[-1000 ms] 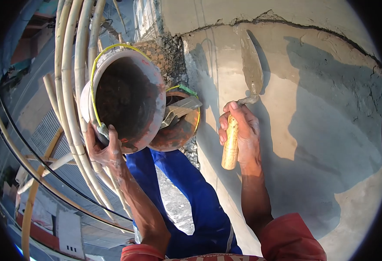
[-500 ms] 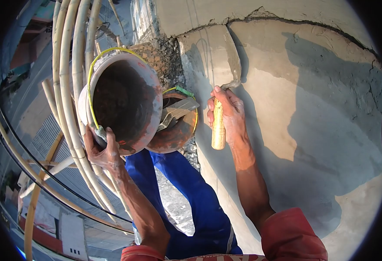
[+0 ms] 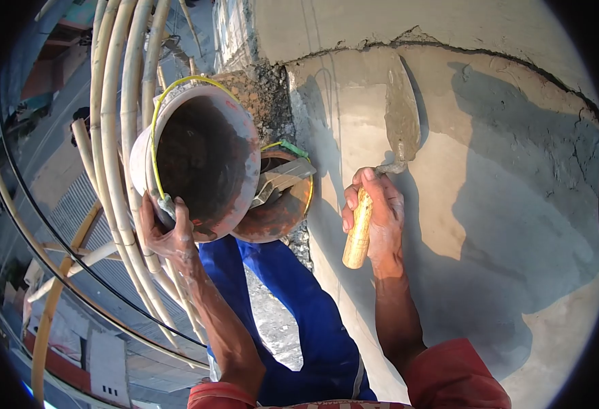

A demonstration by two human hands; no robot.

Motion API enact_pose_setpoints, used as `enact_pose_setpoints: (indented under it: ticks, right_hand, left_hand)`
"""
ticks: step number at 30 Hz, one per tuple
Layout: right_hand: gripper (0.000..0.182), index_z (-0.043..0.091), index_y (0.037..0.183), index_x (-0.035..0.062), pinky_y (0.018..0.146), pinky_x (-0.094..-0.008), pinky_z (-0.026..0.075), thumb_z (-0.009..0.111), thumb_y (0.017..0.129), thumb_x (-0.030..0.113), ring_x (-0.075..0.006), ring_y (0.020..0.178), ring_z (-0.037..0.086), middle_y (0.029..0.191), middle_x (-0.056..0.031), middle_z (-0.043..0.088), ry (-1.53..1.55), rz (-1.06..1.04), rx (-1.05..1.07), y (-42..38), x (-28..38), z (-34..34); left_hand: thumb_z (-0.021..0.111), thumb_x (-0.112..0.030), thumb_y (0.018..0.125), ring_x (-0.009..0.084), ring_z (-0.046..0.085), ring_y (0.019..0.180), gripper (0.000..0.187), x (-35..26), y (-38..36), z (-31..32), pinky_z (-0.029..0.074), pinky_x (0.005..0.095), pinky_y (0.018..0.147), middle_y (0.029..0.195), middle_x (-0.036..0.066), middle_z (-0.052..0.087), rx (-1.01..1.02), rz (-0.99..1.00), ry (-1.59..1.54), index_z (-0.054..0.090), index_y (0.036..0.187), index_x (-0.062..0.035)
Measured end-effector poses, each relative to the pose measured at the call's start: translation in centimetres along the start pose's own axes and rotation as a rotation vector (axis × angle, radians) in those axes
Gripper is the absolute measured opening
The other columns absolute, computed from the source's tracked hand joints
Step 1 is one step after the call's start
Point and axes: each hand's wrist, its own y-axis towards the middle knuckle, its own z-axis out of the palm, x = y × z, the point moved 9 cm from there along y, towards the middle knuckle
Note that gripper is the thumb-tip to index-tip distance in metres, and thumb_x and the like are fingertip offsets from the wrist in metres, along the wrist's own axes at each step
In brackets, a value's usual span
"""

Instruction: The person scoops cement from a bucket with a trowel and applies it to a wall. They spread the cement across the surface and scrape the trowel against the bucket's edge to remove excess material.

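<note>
My left hand point(image 3: 171, 232) grips the near rim of a pale bucket point(image 3: 248, 170), its fingers closed by the grey-green grip of the yellow handle. The bucket is tilted so its mouth faces me; dark, wet residue coats the inside. In my right hand point(image 3: 385, 215) is a trowel, held by its wooden handle point(image 3: 358, 235). The mortar-smeared trowel blade point(image 3: 402, 109) lies close to the plastered wall point(image 3: 449, 184), pointing up and away; whether it touches is hard to tell.
Behind the first bucket sits a second, reddish-stained bucket point(image 3: 265, 225) with a flat grey tool point(image 3: 282, 178) in it. Bamboo poles point(image 3: 112, 123) and black cables point(image 3: 74, 255) run along the left, above rooftops. A rough crack point(image 3: 490, 51) crosses the wall.
My right hand has moved right and slightly toward me, carrying the trowel. Its blade now shows its broad face instead of its edge. The left hand and bucket have barely shifted.
</note>
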Motion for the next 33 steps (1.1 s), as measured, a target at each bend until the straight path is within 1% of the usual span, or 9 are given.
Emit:
enact_pose_setpoints:
  ticks: [2, 9, 11, 16, 22, 26, 29, 32, 33]
  right_hand:
    - [0.031, 0.052, 0.083, 0.0046, 0.037, -0.0241, 0.038, 0.057, 0.092, 0.034, -0.0112, 0.04, 0.047, 0.061, -0.0037, 0.05, -0.025, 0.025, 0.006, 1.4, -1.0, -0.3]
    - [0.031, 0.051, 0.083, 0.0035, 0.036, -0.0251, 0.037, 0.058, 0.091, 0.032, -0.0113, 0.038, 0.046, 0.061, -0.0032, 0.05, -0.018, 0.039, 0.007, 4.6, -1.7, -0.4]
    - [0.031, 0.05, 0.083, 0.0034, 0.036, -0.0254, 0.037, 0.058, 0.091, 0.032, -0.0116, 0.038, 0.046, 0.061, -0.0035, 0.05, -0.007, 0.018, -0.003, 4.1, -1.2, -0.6]
    - [0.031, 0.05, 0.083, 0.0032, 0.037, -0.0253, 0.037, 0.057, 0.092, 0.031, -0.0117, 0.04, 0.046, 0.062, -0.0042, 0.05, 0.046, -0.051, -0.054, 1.0, -0.1, -2.2]
    - [0.031, 0.051, 0.084, 0.0004, 0.04, -0.0269, 0.043, 0.05, 0.095, 0.029, -0.0115, 0.046, 0.049, 0.062, -0.0081, 0.049, -0.025, -0.169, -0.067, -2.4, -0.2, -5.3]
    - [0.037, 0.052, 0.08, 0.0013, 0.04, -0.0248, 0.042, 0.048, 0.095, 0.035, -0.0122, 0.044, 0.048, 0.059, -0.0073, 0.05, -0.077, -0.104, 0.034, -1.5, -1.6, -4.0]
    - [0.038, 0.053, 0.076, 0.0054, 0.039, -0.0244, 0.04, 0.052, 0.093, 0.04, -0.0107, 0.041, 0.047, 0.055, -0.0034, 0.049, -0.048, 0.09, 0.092, 1.7, -4.4, -2.6]
    - [0.038, 0.052, 0.076, 0.0061, 0.038, -0.024, 0.039, 0.053, 0.092, 0.04, -0.0103, 0.039, 0.046, 0.055, -0.0027, 0.049, -0.073, 0.06, 0.09, 4.7, -5.1, -2.5]
    - [0.037, 0.053, 0.076, 0.0065, 0.036, -0.0242, 0.039, 0.054, 0.091, 0.04, -0.0107, 0.038, 0.045, 0.054, -0.0027, 0.049, -0.06, 0.084, 0.01, 5.1, -4.8, -3.2]
  left_hand:
    - [0.07, -0.004, 0.071, 0.015, 0.055, 0.085, 0.046, -0.6, 0.0, -0.1, 0.045, 0.0263, 0.076, 0.096, 0.007, 0.055, -0.041, 0.024, -0.056, 0.057, 0.114, 0.0081]
    - [0.07, -0.004, 0.071, 0.0152, 0.055, 0.086, 0.047, -0.5, 0.0, 0.0, 0.045, 0.0259, 0.077, 0.098, 0.008, 0.056, -0.028, 0.031, -0.052, 0.057, 0.114, 0.0081]
    - [0.07, -0.005, 0.075, 0.017, 0.057, 0.097, 0.052, 0.1, 0.0, 0.0, 0.044, 0.0278, 0.088, 0.11, 0.011, 0.06, -0.004, 0.007, -0.026, 0.053, 0.123, 0.0065]
    - [0.07, -0.004, 0.076, 0.0163, 0.058, 0.094, 0.052, 0.8, 0.1, -0.4, 0.046, 0.0271, 0.086, 0.107, 0.012, 0.062, -0.039, 0.018, -0.042, 0.053, 0.123, 0.0073]
    - [0.07, -0.005, 0.074, 0.0175, 0.057, 0.093, 0.049, 0.9, 0.2, -0.7, 0.045, 0.0277, 0.084, 0.106, 0.011, 0.059, -0.037, 0.005, -0.09, 0.055, 0.118, 0.0084]
    - [0.07, -0.005, 0.074, 0.0175, 0.057, 0.093, 0.049, 1.0, -0.1, -0.9, 0.045, 0.028, 0.084, 0.105, 0.011, 0.058, -0.065, 0.0, -0.073, 0.055, 0.118, 0.0079]
    - [0.07, -0.005, 0.074, 0.0175, 0.057, 0.093, 0.05, 1.1, 0.0, -1.1, 0.045, 0.0283, 0.084, 0.103, 0.01, 0.058, -0.078, 0.004, -0.058, 0.054, 0.119, 0.0077]
    - [0.07, -0.006, 0.073, 0.0169, 0.056, 0.091, 0.049, 1.1, 0.0, -1.0, 0.045, 0.028, 0.083, 0.101, 0.009, 0.058, -0.066, 0.022, -0.055, 0.055, 0.118, 0.0078]
    - [0.07, -0.006, 0.073, 0.0167, 0.056, 0.091, 0.049, 0.9, 0.0, -0.9, 0.045, 0.0278, 0.083, 0.101, 0.009, 0.058, -0.053, 0.019, -0.066, 0.055, 0.118, 0.0079]
